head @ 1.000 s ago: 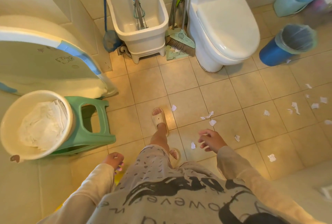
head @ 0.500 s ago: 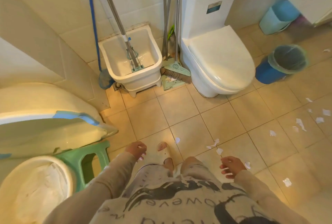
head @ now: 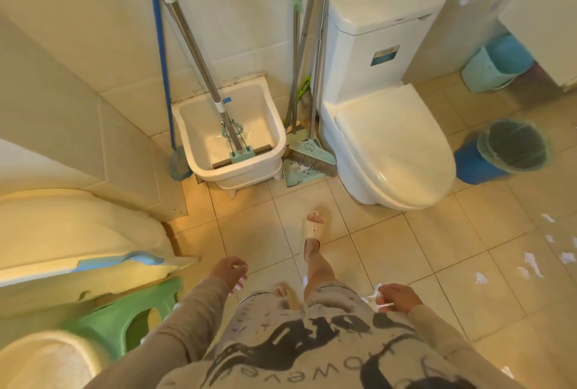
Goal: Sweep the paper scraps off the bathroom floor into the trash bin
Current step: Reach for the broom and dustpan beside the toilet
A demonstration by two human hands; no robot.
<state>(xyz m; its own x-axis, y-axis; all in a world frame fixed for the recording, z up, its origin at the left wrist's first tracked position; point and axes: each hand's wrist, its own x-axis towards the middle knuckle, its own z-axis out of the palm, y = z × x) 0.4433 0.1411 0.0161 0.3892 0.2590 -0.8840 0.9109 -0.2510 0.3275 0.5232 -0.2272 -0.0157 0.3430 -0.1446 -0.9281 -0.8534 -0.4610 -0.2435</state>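
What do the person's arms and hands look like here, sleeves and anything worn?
Both arms are covered to the wrist by long, plain beige sleeves of a soft knit, with no markings on them. The left hand and right hand are bare: no gloves, and no rings or watch that I can make out. The shirt front carries dark print and lettering.
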